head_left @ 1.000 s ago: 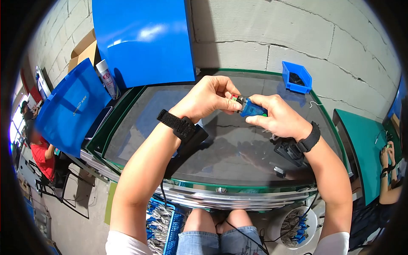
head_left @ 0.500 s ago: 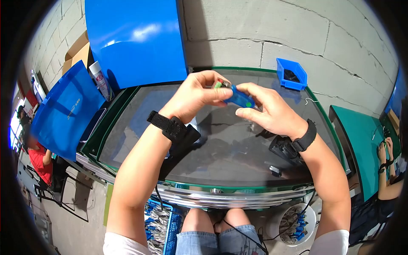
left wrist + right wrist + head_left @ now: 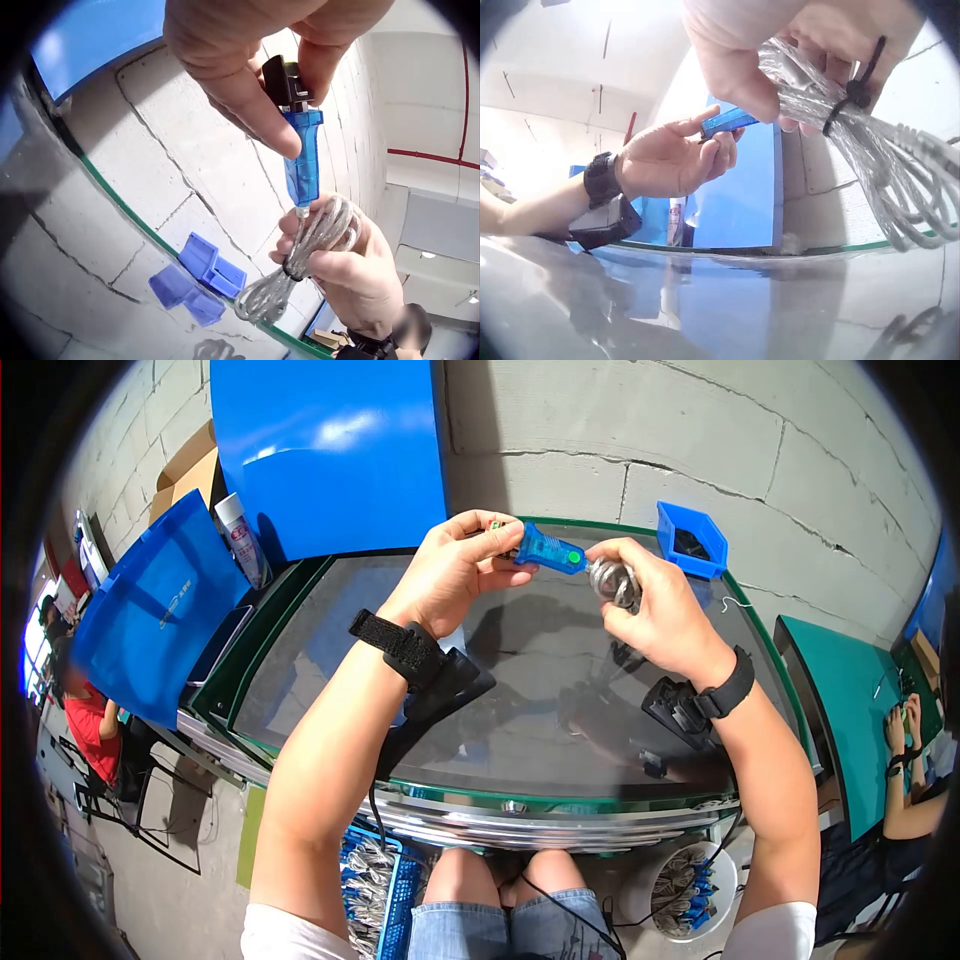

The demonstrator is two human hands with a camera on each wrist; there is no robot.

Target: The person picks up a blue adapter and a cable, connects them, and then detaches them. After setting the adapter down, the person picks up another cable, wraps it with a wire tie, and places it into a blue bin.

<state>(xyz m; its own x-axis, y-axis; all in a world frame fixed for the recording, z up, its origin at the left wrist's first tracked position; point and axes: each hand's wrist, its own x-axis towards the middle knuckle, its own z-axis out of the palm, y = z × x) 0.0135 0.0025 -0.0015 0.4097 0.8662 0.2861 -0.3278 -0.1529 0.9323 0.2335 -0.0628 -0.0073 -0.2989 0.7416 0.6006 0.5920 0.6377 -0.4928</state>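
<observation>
My left hand (image 3: 450,570) pinches a translucent blue cable adapter (image 3: 552,550) at its wide end, above the dark glass tabletop. A small black connector piece (image 3: 279,81) sits at that end between the fingers in the left wrist view. From the adapter's narrow end runs a clear, silvery cable, coiled into a bundle (image 3: 330,236). My right hand (image 3: 665,610) holds this coil, with its thumb across it. A black tie (image 3: 846,109) binds the loops, which hang out past the right fingers in the right wrist view.
A blue parts bin (image 3: 692,540) stands at the table's back right. At the left are a spray can (image 3: 240,538) and blue panels. Below the table's front edge, a blue basket (image 3: 405,900) and a white bucket (image 3: 640,895) contain similar cables. Other people sit at both sides.
My right hand has moved from the blue adapter onto the cable coil, now in sight. My left hand has kept the adapter, which has shifted left and up and turned straighter.
</observation>
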